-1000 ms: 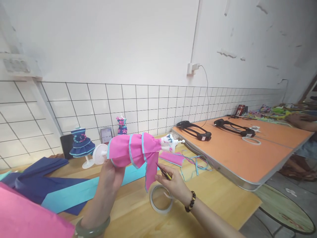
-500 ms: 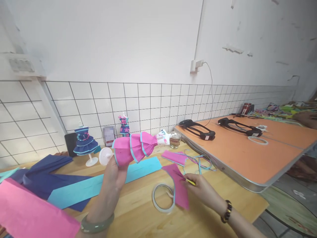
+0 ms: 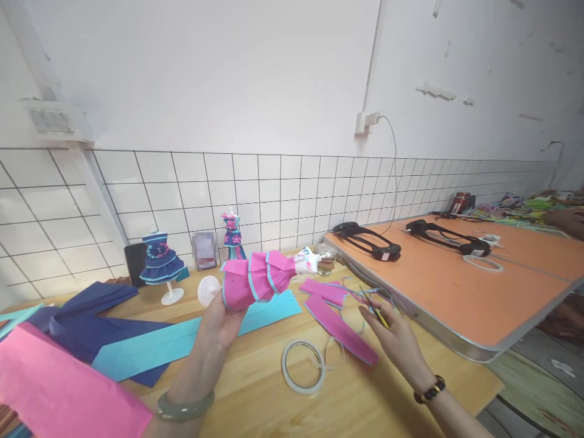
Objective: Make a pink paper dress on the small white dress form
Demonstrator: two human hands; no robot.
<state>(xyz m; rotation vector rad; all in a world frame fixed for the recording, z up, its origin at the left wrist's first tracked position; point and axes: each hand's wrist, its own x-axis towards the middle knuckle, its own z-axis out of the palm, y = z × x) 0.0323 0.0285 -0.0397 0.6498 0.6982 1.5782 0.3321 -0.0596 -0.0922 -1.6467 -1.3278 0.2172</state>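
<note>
My left hand (image 3: 223,325) is closed around the stand end of a miniature dress form (image 3: 306,261), tilted on its side. The form wears a pink tiered paper dress (image 3: 255,281) with light-blue edging, and its round white base (image 3: 208,291) shows beside my fingers. My right hand (image 3: 396,333) grips a slim pointed tool (image 3: 379,315) with a yellow part; its exact kind is unclear. Left of that hand, a pink strip (image 3: 340,328) with blue edging lies on the table, apart from the tool. Another pink strip (image 3: 325,293) rests behind it.
A tape roll (image 3: 305,367) lies in front. Pink (image 3: 59,389), turquoise (image 3: 146,350) and navy sheets (image 3: 91,313) spread leftward. Two dressed forms, one in navy (image 3: 159,261), stand near the wall, with a glass jar (image 3: 325,258) behind. The orange table (image 3: 438,298) carries black headsets (image 3: 369,240). Another person's hand (image 3: 566,220) shows far right.
My right hand has moved up and right with the tool, off the nearer pink strip. That strip now lies at a different slant. The dress form stays in my left hand.
</note>
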